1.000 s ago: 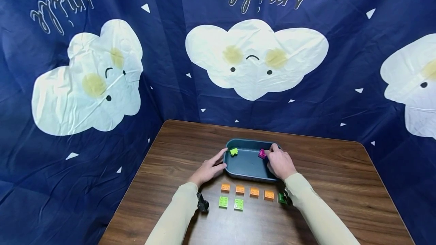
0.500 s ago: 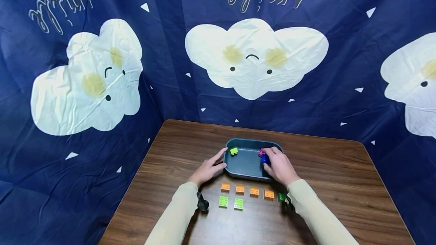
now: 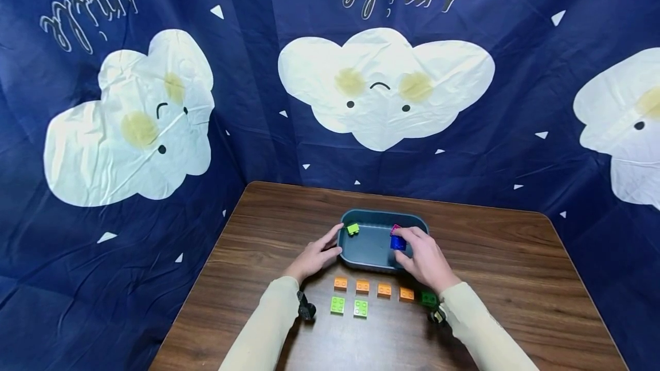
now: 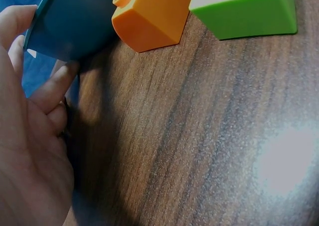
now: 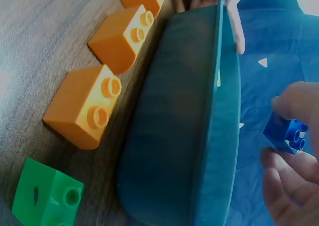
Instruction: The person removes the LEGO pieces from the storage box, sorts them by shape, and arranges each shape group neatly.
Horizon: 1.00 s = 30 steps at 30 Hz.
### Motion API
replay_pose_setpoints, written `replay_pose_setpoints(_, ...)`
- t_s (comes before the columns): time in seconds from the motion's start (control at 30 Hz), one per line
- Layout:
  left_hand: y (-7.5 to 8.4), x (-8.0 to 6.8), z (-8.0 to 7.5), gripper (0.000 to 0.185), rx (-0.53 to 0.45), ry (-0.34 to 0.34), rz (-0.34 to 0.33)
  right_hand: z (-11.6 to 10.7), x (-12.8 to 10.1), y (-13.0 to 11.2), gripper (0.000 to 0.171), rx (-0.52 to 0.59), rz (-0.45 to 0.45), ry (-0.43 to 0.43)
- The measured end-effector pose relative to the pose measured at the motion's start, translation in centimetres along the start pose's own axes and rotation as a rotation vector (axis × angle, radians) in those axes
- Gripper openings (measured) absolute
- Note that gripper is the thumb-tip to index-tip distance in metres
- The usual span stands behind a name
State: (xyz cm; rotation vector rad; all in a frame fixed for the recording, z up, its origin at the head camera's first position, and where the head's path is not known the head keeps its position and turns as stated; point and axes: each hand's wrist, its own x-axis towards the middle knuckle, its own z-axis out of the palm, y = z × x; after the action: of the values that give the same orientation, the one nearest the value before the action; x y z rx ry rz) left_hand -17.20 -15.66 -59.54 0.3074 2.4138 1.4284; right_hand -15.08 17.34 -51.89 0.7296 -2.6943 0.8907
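A blue building block [image 5: 281, 131] is pinched between the thumb and fingers of my right hand [image 3: 425, 255], above the right part of a dark teal tray [image 3: 368, 252]. Just behind it, a magenta block [image 3: 395, 228] shows partly, the rest covered by the blue one and the fingers. Against the tray's left end rests my left hand [image 3: 313, 257], fingers extended and touching the rim and outer wall. Inside the tray, near its left end, lies a lime green block [image 3: 353, 229].
In front of the tray stand several orange blocks [image 3: 384, 289] in a row, with a dark green block [image 3: 428, 299] at the right end. Two lime blocks [image 3: 337, 305] sit nearer the person. The wooden table [image 3: 289, 210] meets a blue cloth backdrop [image 3: 258, 147].
My right hand has come up from the tray's right end with the blue block and shifted slightly towards the person. The left hand stays at the tray's left end.
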Motion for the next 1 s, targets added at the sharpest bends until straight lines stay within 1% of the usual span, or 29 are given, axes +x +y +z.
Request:
replay_pose_setpoints(0.27, -0.5, 0.2, 0.1, 0.065, -0.002, 0.001, 0.012, -0.6, -1.7, -1.5, 0.043, 0.068, -0.069, 0.039)
replay_pose_setpoints(0.4, -0.6, 0.3, 0.0, 0.065, 0.0, 0.002, 0.025, -0.6, -2.7, -2.6, 0.043, 0.077, -0.104, 0.056)
replay_pose_setpoints(0.57, -0.5, 0.3, -0.1, 0.065, 0.002, -0.001, 0.018, 0.0, -4.4, -3.8, 0.043, 0.072, -0.135, 0.091)
replay_pose_setpoints(0.7, -0.3, 0.2, -0.2, 0.065, 0.002, -0.006, 0.01, 1.0, -6.2, -4.2, 0.042, 0.074, -0.139, 0.105)
replay_pose_setpoints(0.83, -0.1, 0.2, -0.2, 0.065, 0.006, -0.008, 0.01, 2.0, -7.7, -4.4, 0.044, 0.073, -0.126, 0.094)
replay_pose_setpoints(0.9, 0.0, 0.2, -0.2, 0.065, 0.005, -0.007, 0.013, 2.5, -8.3, -4.5, 0.044, 0.058, -0.121, 0.087)
replay_pose_setpoints(1.0, 0.0, 0.2, -0.2, 0.066, 0.005, -0.009, 0.009, 3.2, -9.1, -4.8, 0.044, 0.016, -0.09, 0.067)
